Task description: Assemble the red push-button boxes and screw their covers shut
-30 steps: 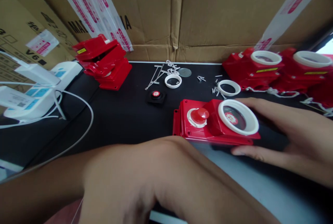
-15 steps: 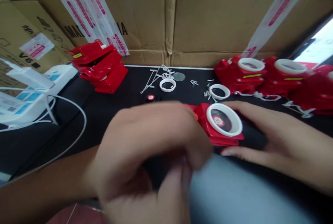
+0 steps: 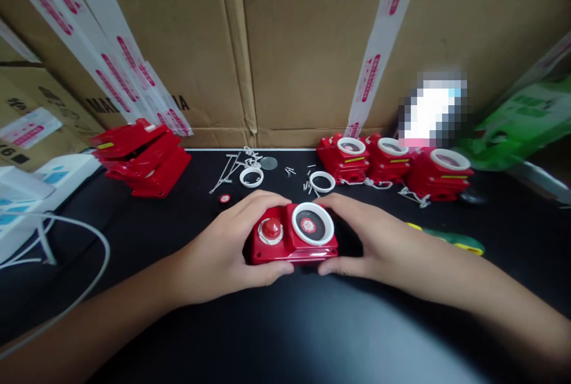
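Our left hand pinches the red unit at nine o'clock, our right hand at three, thumbs near, fingers behind, presumably to steady it at the clock's centre; white rings lie at eleven and one, likely for easy reach; we read "MA" and "IA" on the carton, tape between.

The left forearm slants in bare from the lower left of the frame, the right forearm from the lower right. Left hand and right hand face each other at the centre, both curved in a grasp. The fingers of each arch along the top; the left thumb and right thumb lie below, tips pointing inward, near but apart. Both wrists look fairly straight.
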The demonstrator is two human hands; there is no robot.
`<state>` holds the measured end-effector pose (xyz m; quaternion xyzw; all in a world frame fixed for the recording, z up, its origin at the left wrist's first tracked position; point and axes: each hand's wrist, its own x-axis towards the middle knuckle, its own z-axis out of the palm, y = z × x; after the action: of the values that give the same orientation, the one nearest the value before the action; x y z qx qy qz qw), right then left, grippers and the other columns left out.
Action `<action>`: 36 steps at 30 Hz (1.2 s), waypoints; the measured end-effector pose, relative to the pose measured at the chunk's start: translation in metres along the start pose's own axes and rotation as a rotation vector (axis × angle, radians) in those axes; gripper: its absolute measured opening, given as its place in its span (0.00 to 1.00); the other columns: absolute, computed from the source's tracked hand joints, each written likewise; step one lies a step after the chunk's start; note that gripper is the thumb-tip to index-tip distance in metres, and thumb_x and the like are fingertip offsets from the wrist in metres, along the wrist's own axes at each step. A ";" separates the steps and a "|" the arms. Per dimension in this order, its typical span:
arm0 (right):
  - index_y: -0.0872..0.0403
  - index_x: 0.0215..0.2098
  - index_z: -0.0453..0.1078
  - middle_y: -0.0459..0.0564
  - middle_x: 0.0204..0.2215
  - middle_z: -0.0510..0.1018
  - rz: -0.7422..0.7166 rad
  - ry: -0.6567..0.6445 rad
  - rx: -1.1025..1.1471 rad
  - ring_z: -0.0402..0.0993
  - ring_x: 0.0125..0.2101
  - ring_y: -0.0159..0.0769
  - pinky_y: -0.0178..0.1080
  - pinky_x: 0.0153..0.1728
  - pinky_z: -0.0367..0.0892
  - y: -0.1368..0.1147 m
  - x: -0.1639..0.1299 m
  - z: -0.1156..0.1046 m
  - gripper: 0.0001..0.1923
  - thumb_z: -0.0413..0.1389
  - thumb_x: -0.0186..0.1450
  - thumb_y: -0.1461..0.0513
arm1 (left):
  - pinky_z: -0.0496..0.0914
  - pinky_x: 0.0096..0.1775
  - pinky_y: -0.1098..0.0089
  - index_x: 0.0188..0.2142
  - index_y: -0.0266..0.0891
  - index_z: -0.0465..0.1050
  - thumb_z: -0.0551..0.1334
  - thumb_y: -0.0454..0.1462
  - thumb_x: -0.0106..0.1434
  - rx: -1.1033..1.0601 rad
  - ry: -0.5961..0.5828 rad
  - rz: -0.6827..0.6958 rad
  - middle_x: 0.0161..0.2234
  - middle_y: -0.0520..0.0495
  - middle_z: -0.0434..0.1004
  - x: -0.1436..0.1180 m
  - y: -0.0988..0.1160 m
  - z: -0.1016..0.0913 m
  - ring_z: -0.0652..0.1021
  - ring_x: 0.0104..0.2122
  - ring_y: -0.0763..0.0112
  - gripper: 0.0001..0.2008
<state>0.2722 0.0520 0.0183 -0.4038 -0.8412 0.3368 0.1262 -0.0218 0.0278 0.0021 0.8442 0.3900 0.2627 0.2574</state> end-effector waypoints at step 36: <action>0.59 0.53 0.81 0.60 0.52 0.82 -0.106 0.143 -0.594 0.83 0.42 0.45 0.44 0.40 0.73 0.032 0.025 -0.006 0.12 0.58 0.80 0.62 | 0.80 0.60 0.51 0.69 0.50 0.64 0.70 0.44 0.70 0.305 0.039 0.041 0.63 0.43 0.81 -0.012 0.010 0.002 0.84 0.58 0.49 0.31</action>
<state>0.2778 0.0886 -0.0003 -0.4012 -0.9117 0.0401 0.0792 -0.0219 0.0128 0.0040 0.8760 0.4128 0.2221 0.1133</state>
